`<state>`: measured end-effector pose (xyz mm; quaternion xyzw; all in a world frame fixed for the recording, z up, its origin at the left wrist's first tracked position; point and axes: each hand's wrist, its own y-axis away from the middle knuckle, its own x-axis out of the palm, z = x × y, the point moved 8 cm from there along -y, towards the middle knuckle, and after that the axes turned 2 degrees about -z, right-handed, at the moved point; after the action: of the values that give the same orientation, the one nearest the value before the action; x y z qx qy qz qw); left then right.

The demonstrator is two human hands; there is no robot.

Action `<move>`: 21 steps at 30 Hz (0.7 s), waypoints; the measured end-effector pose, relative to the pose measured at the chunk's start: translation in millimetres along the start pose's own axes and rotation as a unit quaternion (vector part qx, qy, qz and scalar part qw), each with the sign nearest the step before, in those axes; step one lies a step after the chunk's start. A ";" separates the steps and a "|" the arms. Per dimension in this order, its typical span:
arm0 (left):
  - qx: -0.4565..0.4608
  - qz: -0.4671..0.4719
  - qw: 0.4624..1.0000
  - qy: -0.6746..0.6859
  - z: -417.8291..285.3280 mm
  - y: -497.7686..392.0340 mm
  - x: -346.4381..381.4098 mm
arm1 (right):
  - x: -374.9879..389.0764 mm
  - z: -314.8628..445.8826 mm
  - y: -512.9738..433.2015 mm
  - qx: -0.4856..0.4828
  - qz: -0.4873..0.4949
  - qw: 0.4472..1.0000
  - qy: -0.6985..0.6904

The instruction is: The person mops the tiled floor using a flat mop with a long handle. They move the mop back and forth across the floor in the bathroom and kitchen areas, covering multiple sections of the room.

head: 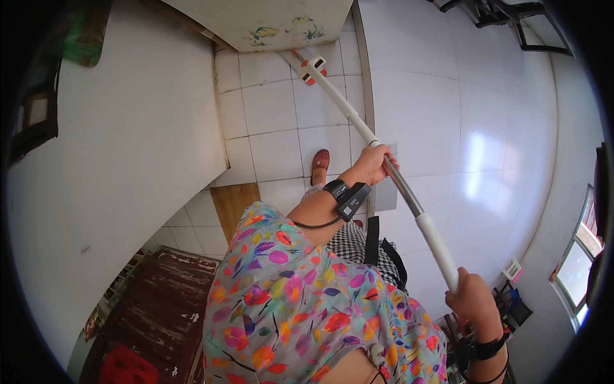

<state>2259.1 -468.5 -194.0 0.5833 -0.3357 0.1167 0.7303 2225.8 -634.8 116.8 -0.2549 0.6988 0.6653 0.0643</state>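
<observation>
A long telescopic pole (pixel 407 189), white with a bare metal section, runs diagonally from the lower right to the upper middle. My left hand (pixel 375 164) grips it about midway, around the join of a white tube and the metal section. Lower down, my right hand (pixel 472 294) is closed around the white grip end. At the far end sits a white and orange joint (pixel 312 71), close above the floor tiles. Beyond it, a thin part reaches the bottom edge of a pale panel (pixel 288 29) painted with fish and plants; its tip is hidden there.
A raised strip (pixel 365 96) divides the small tiles from larger glossy floor tiles (pixel 412 110). A white wall (pixel 120 120) stands at left, with a worn dark red wooden surface (pixel 158 297) below. Black metal-framed furniture (pixel 520 36) is at upper right. My shoe (pixel 320 161) rests on the tiles.
</observation>
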 end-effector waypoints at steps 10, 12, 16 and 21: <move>0.012 -0.001 1.000 -0.010 18.7 -1.5 -62.0 | 57.2 11.8 -9.9 -0.071 0.031 0.997 -0.012; 0.024 -0.049 0.998 -0.015 30.3 -3.1 -90.1 | 73.8 6.4 -9.8 -0.092 -0.003 0.996 0.013; 0.001 -0.034 0.999 -0.028 52.1 -11.9 -101.8 | 87.3 -15.1 -17.4 -0.048 -0.046 0.996 0.056; -0.150 -0.038 0.987 0.049 145.2 -5.7 -81.9 | 81.9 -78.2 16.5 0.008 -0.068 0.993 0.091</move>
<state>2149.6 -587.2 -236.0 0.4733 -0.2907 0.0658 0.8289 2167.4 -732.4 104.8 -0.3607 0.6881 0.6279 0.0471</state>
